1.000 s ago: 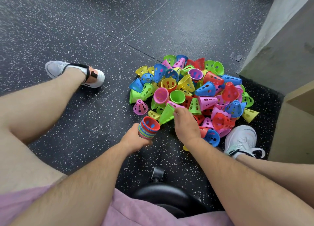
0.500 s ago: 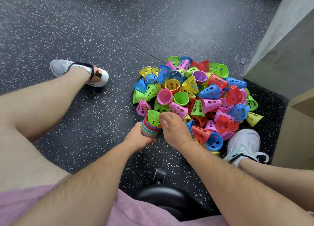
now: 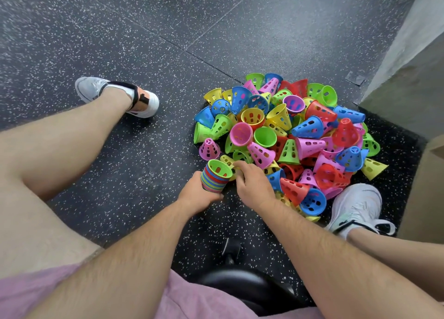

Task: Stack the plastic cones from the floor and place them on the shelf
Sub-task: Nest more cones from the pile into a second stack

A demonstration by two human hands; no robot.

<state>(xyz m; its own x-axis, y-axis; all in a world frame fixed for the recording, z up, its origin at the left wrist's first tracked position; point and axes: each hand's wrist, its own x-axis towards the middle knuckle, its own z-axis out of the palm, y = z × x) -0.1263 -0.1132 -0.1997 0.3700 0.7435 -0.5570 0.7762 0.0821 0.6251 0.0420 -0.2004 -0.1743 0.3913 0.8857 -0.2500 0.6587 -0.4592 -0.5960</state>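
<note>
Left hand: the left hand [image 3: 195,195] is wrapped around the narrow lower end of the stack, fingers curled about it.
Right hand: the right hand [image 3: 253,186] lies at 3 o'clock of the left, just beside it. Its fingers are bent down onto a yellow cone [image 3: 226,159] at the pile's near edge. I cannot tell whether they grip it or only touch it.
Stack: the stack of cones [image 3: 215,179] rises at 12 o'clock from the left hand, wide mouth up. Its nested rims form thin bands of red, blue, yellow and green.
Top cone: a green cone [image 3: 219,168] sits innermost, smooth plastic with oblong holes in its wall.
Pile: the loose cones [image 3: 300,136] lie on the floor from 12 to 3 o'clock of the hands (green, yellow, blue, pink, red, purple). They are tapered, glossy and pierced with slots, some on their sides and some mouth up.
Floor: the floor [image 3: 144,42] is dark rubber flecked with white, with straight seams.
Shoes: a grey shoe [image 3: 96,90] lies at 10 o'clock and a white shoe [image 3: 358,206] at 3 o'clock, touching the pile. The dark marking on the white shoe is too blurred to read.
Seat: a black round stool [image 3: 252,287] is at 6 o'clock, below pink shorts [image 3: 192,299].
Edge: a grey wall [image 3: 408,66] stands at 2 o'clock.
</note>
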